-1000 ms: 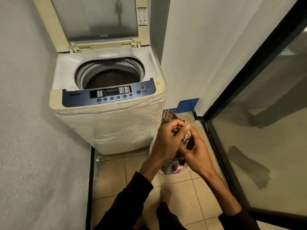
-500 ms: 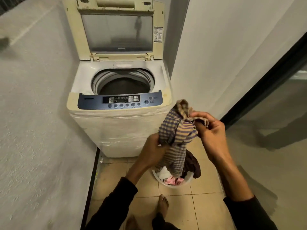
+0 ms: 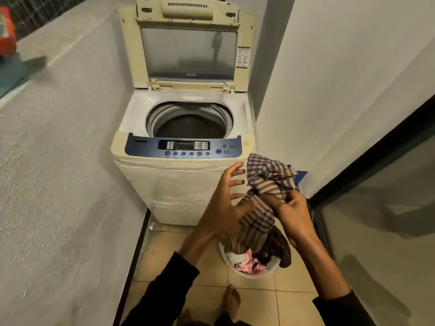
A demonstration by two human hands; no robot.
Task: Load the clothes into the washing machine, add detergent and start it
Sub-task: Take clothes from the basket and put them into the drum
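A cream top-loading washing machine [image 3: 179, 184] stands ahead with its lid [image 3: 188, 52] raised and its dark drum [image 3: 190, 124] exposed. A blue control panel [image 3: 183, 148] runs along its front edge. My right hand [image 3: 290, 211] grips a purple and tan checked cloth [image 3: 268, 177] held up beside the machine's front right corner. My left hand [image 3: 223, 203] is next to the cloth with fingers spread, holding nothing. Below, a white laundry basket [image 3: 270, 270] on the floor holds pink, white and dark clothes, and the cloth's lower end hangs into it.
A rough grey wall [image 3: 58, 184] closes in the left side. A white wall [image 3: 329, 78] and a dark-framed glass door [image 3: 376, 220] bound the right. Beige floor tiles [image 3: 254, 302] lie underfoot, where a bare foot [image 3: 231, 300] stands. An orange object [image 3: 7, 31] sits at the top left.
The checked cloth has been lifted higher out of the basket. My left hand let go of it and opened its fingers. My view tilted up, showing more of the lid.
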